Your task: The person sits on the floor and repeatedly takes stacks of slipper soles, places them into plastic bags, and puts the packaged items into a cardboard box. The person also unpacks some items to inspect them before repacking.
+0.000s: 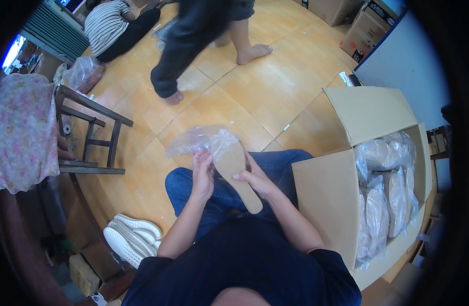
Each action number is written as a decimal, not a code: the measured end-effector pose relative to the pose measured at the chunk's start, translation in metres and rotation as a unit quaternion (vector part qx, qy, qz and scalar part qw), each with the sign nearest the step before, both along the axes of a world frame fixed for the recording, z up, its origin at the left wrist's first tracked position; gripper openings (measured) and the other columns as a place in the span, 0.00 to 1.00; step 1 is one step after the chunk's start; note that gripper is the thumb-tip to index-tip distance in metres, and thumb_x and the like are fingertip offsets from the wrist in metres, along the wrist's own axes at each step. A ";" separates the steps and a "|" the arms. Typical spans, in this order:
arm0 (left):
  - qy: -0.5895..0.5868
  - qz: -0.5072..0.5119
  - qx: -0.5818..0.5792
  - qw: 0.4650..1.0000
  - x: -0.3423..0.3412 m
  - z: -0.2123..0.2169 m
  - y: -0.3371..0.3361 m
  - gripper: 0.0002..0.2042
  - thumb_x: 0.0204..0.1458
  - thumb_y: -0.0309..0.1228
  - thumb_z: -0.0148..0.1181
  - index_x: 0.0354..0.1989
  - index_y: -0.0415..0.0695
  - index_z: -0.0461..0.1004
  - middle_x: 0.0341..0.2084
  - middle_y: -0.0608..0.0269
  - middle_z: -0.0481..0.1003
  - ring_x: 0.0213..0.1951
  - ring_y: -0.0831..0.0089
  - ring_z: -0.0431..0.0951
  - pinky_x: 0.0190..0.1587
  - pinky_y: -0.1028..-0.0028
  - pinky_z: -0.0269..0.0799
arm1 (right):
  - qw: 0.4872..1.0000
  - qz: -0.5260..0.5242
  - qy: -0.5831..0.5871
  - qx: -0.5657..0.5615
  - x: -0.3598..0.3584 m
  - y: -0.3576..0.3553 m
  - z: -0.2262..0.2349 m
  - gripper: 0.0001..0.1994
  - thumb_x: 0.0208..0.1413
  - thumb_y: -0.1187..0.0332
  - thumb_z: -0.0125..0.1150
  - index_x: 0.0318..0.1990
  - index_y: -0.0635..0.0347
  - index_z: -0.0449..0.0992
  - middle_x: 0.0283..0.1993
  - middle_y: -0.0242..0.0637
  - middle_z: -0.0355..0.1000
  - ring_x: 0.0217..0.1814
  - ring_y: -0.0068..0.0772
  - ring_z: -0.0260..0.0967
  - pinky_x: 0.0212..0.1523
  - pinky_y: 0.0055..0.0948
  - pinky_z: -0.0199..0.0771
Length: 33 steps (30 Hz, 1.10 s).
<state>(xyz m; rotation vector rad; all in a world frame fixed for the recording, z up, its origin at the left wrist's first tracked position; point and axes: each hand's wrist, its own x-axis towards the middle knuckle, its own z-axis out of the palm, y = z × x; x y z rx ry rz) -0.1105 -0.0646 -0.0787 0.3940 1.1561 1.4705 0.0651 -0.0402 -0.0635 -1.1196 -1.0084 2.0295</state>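
Observation:
A tan shoe insole (238, 176) sticks halfway out of a clear plastic bag (204, 138) above my lap. My right hand (256, 179) grips the insole along its right edge. My left hand (203, 171) holds the lower edge of the bag at the insole's left side. Both hands hover over my knees in blue jeans. The toe end of the insole is hidden inside the crumpled bag.
An open cardboard box (330, 196) at my right holds several bagged insoles (385, 204). White shoe soles (128, 237) lie on the wooden floor at my left. A dark wooden stool (91, 133) stands further left. One person walks barefoot ahead; another sits in a striped shirt.

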 end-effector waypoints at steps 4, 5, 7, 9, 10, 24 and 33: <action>-0.094 0.026 0.024 0.995 -0.005 0.001 -0.001 0.22 0.66 0.45 0.41 0.60 0.43 0.61 0.56 0.58 0.67 0.58 0.69 0.67 0.62 0.65 0.60 | 0.986 0.037 -0.141 0.078 -0.018 -0.003 -0.004 0.59 0.34 0.56 0.72 0.71 0.72 0.40 0.66 0.66 0.52 0.70 0.55 0.51 0.69 0.39 0.53; -0.128 0.042 0.051 0.990 -0.009 0.001 -0.001 0.22 0.66 0.45 0.40 0.60 0.42 0.61 0.56 0.58 0.68 0.58 0.68 0.67 0.62 0.65 0.61 | 0.986 0.040 -0.139 0.083 -0.024 -0.005 -0.006 0.60 0.34 0.55 0.72 0.71 0.72 0.40 0.67 0.66 0.51 0.71 0.56 0.50 0.69 0.39 0.53; -0.074 0.052 0.016 0.996 -0.017 0.001 -0.001 0.25 0.65 0.47 0.41 0.62 0.41 0.61 0.56 0.57 0.69 0.57 0.65 0.69 0.60 0.63 0.64 | 0.985 0.047 -0.134 0.096 -0.035 -0.008 -0.010 0.60 0.34 0.55 0.72 0.71 0.72 0.40 0.67 0.66 0.50 0.71 0.56 0.49 0.69 0.41 0.53; -0.029 0.043 0.023 0.998 -0.024 0.001 -0.005 0.27 0.64 0.50 0.42 0.62 0.40 0.60 0.56 0.55 0.69 0.56 0.64 0.70 0.59 0.62 0.66 | 0.982 0.055 -0.146 0.110 -0.045 -0.010 -0.012 0.60 0.34 0.54 0.72 0.71 0.72 0.40 0.68 0.66 0.48 0.72 0.57 0.48 0.69 0.42 0.52; -0.084 0.027 0.008 0.996 -0.026 0.000 -0.009 0.29 0.62 0.51 0.43 0.62 0.40 0.61 0.56 0.55 0.69 0.56 0.63 0.70 0.59 0.62 0.66 | 0.978 0.061 -0.167 0.111 -0.049 -0.010 -0.012 0.60 0.34 0.54 0.72 0.71 0.72 0.40 0.68 0.67 0.47 0.72 0.58 0.47 0.69 0.42 0.52; -0.309 0.027 0.084 0.947 -0.048 -0.042 -0.051 0.40 0.48 0.59 0.54 0.62 0.40 0.62 0.57 0.51 0.68 0.57 0.57 0.70 0.59 0.59 0.67 | 0.926 0.196 -0.279 0.161 -0.046 -0.006 0.068 0.49 0.51 0.40 0.60 0.70 0.65 0.48 0.62 0.58 0.56 0.63 0.52 0.60 0.58 0.40 0.66; -0.357 -0.029 0.172 0.918 -0.042 -0.045 -0.059 0.38 0.50 0.57 0.50 0.63 0.40 0.62 0.57 0.51 0.67 0.57 0.57 0.69 0.59 0.59 0.67 | 0.892 -0.089 -0.260 0.359 -0.071 0.014 0.038 0.24 0.61 0.59 0.56 0.60 0.63 0.68 0.45 0.44 0.70 0.46 0.36 0.71 0.49 0.31 0.69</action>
